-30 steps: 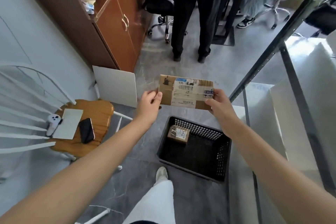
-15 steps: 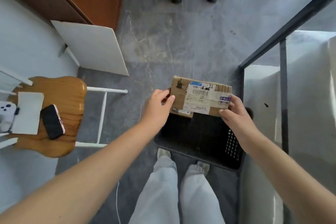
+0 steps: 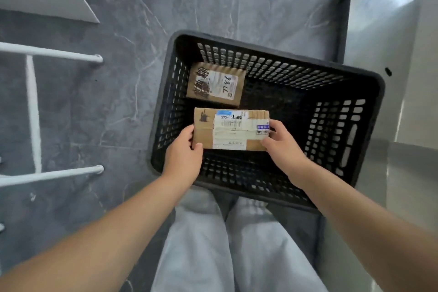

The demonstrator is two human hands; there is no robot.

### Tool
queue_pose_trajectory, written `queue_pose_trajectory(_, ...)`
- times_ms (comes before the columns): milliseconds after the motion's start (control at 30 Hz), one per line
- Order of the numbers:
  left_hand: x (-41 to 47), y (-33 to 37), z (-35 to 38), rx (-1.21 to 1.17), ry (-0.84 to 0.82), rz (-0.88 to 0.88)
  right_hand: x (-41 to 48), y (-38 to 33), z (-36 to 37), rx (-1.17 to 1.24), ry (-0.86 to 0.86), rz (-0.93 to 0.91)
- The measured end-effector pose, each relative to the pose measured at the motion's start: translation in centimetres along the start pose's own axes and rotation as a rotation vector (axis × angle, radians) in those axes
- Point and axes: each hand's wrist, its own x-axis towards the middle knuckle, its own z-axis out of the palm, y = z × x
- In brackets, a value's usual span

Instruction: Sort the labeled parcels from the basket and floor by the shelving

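- The left hand (image 3: 183,149) grips the parcel (image 3: 231,129) at its left end, thumb on top; the right hand (image 3: 282,147) pinches the right end, fingers curled round the edge.
- The parcel sits level between both hands, label up, inside the basket (image 3: 331,125); I cannot tell whether it touches the bottom.
- Just beyond the hands lies a small parcel (image 3: 215,84), in the basket's far left corner.
- Beyond the right hand rises a dark post (image 3: 343,19); well left of the left hand run white rails (image 3: 33,114) over the grey floor (image 3: 118,102).
- Under the wrists, pale trousers (image 3: 213,256) reach the basket's near rim.
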Motion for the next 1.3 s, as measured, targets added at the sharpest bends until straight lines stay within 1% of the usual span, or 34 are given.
queue_pose_trajectory(133, 3.6, -2.6, 2.3, -0.012, 0.004, -0.051, 5.0, 3.6, 2.8, -0.036, 0.044, 0.027)
queue_pose_trajectory(233, 6.4, -3.6, 3.3, 0.066, 0.023, -0.035, 8.4, 5.0, 4.9, -0.014, 0.034, 0.074)
queue_pose_trajectory(400, 9.9, -4.3, 4.0, 0.235, 0.000, 0.010, 12.7, 5.4, 7.3, 0.059, 0.013, 0.147)
queue_pose_trajectory(500, 10.8, -5.0, 4.5, 0.257, 0.028, 0.000, 14.2, 5.2, 8.8, 0.049, 0.018, 0.140)
queue_pose_trajectory(567, 10.6, -5.0, 4.8, 0.266, 0.024, 0.060, 14.8, 5.3, 9.6, 0.103, 0.037, 0.174)
queue_pose_trajectory(633, 10.0, -5.0, 5.4, 0.321, -0.027, 0.139, 14.9, 5.2, 10.4, 0.183, 0.041, 0.187)
queue_pose_trajectory(700, 9.2, -5.1, 6.0, 0.382, -0.089, 0.159, 14.6, 5.1, 11.1, 0.198, 0.049, 0.184)
queue_pose_trajectory(767, 8.8, -5.0, 6.3, 0.422, -0.127, 0.134, 14.2, 4.9, 11.3, 0.137, 0.031, 0.185)
queue_pose_trajectory(833, 8.9, -4.6, 6.3, 0.449, -0.137, 0.111, 13.9, 4.5, 11.1, -0.010, -0.030, 0.177)
queue_pose_trajectory(867, 9.0, -4.3, 6.1, 0.454, -0.140, 0.096, 13.9, 4.2, 11.1, -0.065, -0.035, 0.192)
queue_pose_trajectory(900, 9.2, -3.9, 5.8, 0.451, -0.147, 0.082, 13.9, 3.6, 11.1, -0.095, -0.003, 0.224)
queue_pose_trajectory(967, 9.3, -2.6, 5.1, 0.427, -0.166, 0.076, 13.0, 2.1, 10.9, -0.091, 0.133, 0.304)
queue_pose_trajectory(1033, 9.0, -0.9, 4.1, 0.404, -0.147, 0.113, 11.6, 0.6, 10.6, -0.088, 0.281, 0.255)
queue_pose_trajectory(1100, 8.3, 1.2, 3.0, 0.383, -0.106, 0.178, 9.7, -0.8, 10.0, -0.128, 0.352, 0.136)
queue_pose_trajectory(1200, 5.9, 5.1, 1.0, 0.375, -0.060, 0.288, 6.3, -3.9, 8.2, -0.196, 0.355, -0.014)
queue_pose_trajectory(1300, 2.4, 9.9, -1.7, 0.389, -0.044, 0.420, 1.8, -8.7, 5.6, -0.259, 0.350, -0.174)
